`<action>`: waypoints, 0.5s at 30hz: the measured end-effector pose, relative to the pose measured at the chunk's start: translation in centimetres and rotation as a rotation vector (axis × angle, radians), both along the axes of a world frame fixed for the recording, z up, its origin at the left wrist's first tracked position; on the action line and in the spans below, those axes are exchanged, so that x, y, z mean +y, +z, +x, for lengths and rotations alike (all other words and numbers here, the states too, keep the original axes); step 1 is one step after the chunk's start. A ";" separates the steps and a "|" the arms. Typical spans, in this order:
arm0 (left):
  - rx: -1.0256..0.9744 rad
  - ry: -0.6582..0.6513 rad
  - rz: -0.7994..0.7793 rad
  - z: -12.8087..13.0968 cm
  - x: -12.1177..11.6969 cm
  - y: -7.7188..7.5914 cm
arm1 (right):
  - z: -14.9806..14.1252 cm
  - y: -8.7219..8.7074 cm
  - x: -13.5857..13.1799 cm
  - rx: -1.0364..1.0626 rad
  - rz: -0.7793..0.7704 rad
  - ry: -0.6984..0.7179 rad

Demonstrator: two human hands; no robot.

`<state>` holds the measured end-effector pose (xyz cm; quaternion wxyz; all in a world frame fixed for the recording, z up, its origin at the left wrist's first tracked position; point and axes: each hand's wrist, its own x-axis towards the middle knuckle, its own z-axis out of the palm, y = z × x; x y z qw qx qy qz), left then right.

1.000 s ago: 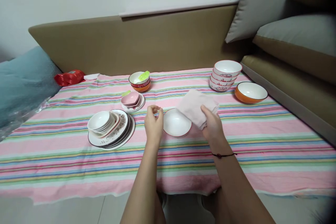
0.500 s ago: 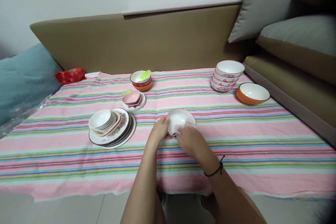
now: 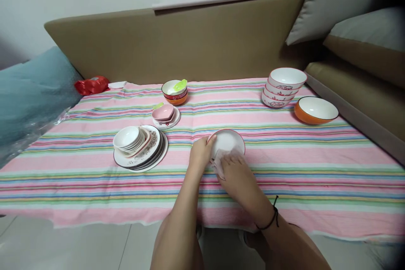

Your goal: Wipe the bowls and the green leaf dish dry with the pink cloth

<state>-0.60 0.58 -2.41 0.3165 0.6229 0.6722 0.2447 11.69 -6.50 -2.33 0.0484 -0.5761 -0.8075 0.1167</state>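
A white bowl with a thin red rim is tilted just above the striped cloth, in front of my body. My left hand grips its left edge, thumb over the rim. Pressed against the inside of the bowl is my right hand, closed over a pale, thin wiping cloth. Part of that cloth hangs out at the bowl's near side. The bowl's underside is hidden from view.
Left of my hands stand stacked plates with small white bowls. Behind them are a pink dish and stacked bowls. Stacked red-rimmed bowls and an orange bowl sit right. A sofa back borders the far side.
My right hand has shifted over the bowl's near inside, and more of the wiping cloth now shows at the near edge. The whole view has shifted slightly.
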 end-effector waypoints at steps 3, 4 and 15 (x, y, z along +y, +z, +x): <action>0.053 -0.003 0.090 0.6 -0.1 0.3 | -0.8 -0.9 -0.2 -0.133 0.028 -0.123; 0.064 0.001 0.099 0.8 0.0 0.4 | -1.0 -1.0 -0.2 -0.146 0.032 -0.140; -0.250 -0.125 -0.007 -0.8 0.6 0.7 | -0.1 -2.1 0.9 0.036 0.062 -0.122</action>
